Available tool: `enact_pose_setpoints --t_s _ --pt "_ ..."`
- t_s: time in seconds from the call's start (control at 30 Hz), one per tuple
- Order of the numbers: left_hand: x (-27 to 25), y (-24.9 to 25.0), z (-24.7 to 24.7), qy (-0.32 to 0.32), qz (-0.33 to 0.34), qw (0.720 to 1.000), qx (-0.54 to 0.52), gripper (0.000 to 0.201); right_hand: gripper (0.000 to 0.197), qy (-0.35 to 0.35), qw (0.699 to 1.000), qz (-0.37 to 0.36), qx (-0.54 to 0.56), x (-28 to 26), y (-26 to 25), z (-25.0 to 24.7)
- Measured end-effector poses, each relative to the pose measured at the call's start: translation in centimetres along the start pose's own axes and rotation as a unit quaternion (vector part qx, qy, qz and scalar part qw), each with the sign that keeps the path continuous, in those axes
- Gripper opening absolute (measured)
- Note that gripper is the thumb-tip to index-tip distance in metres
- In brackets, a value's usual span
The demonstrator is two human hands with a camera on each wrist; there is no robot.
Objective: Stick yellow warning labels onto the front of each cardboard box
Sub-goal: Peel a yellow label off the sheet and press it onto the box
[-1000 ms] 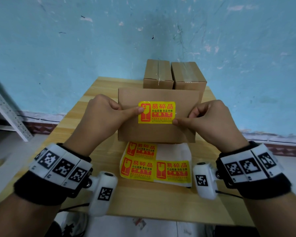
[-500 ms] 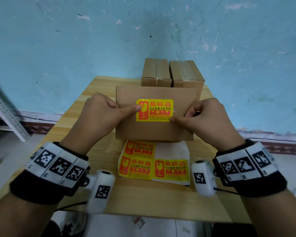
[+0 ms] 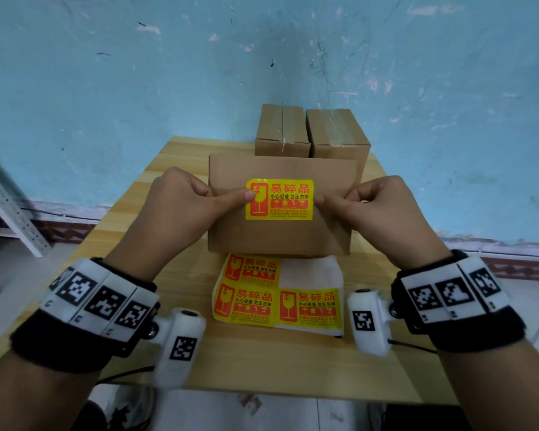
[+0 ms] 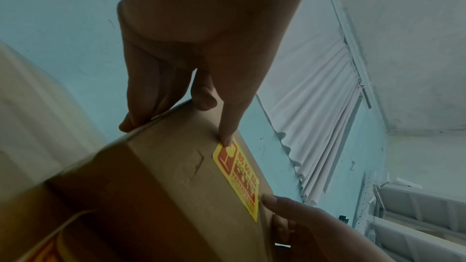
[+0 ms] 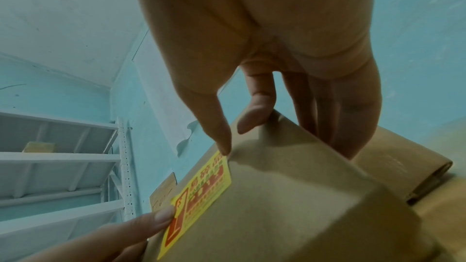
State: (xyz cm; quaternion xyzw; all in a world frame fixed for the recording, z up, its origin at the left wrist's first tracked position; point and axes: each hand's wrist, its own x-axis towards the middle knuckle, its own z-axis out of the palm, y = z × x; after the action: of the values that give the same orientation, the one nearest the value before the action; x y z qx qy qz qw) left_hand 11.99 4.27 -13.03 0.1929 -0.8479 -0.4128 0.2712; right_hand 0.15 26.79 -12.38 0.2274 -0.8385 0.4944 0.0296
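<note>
The head view was evenly and brightly lit, with soft, diffuse light and only faint shadows beneath the cardboard box and the sheet of labels on the table. The yellow label carried a slight sheen. Wide-angle distortion bowed the wall and stretched both forearms at the lower corners. The two wrist views were much dimmer: the left hand and right hand showed as dark, backlit shapes against paler surroundings, and the near box faces were soft and smeared with blur, with strong curving at the edges.
</note>
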Motion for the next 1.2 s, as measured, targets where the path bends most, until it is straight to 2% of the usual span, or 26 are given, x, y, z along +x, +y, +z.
enact_pose_setpoints --t_s 0.4,0.67,0.87,1.07,1.2 --pt "-0.2 0.1 0.1 0.004 0.001 1.0 0.012 0.07 0.045 0.036 0.998 -0.01 -0.045 -0.4 -0.6 0.5" --pt "-0.3 0.3 0.1 0.006 -0.003 1.0 0.016 0.065 0.045 0.049 0.998 -0.007 -0.049 -0.7 -0.9 0.8" --pt "-0.3 0.2 0.1 0.013 -0.001 1.0 0.025 0.071 0.041 0.058 0.997 0.0 -0.06 -0.9 -0.9 1.1" --pt "-0.3 0.3 0.2 0.013 -0.003 0.999 0.031 0.068 0.044 0.057 0.996 -0.012 -0.068 -0.9 -0.9 1.1" --pt "-0.3 0.3 0.2 0.011 -0.001 1.0 0.028 0.066 0.046 0.059 0.991 -0.048 -0.107 -0.9 -0.8 1.2"
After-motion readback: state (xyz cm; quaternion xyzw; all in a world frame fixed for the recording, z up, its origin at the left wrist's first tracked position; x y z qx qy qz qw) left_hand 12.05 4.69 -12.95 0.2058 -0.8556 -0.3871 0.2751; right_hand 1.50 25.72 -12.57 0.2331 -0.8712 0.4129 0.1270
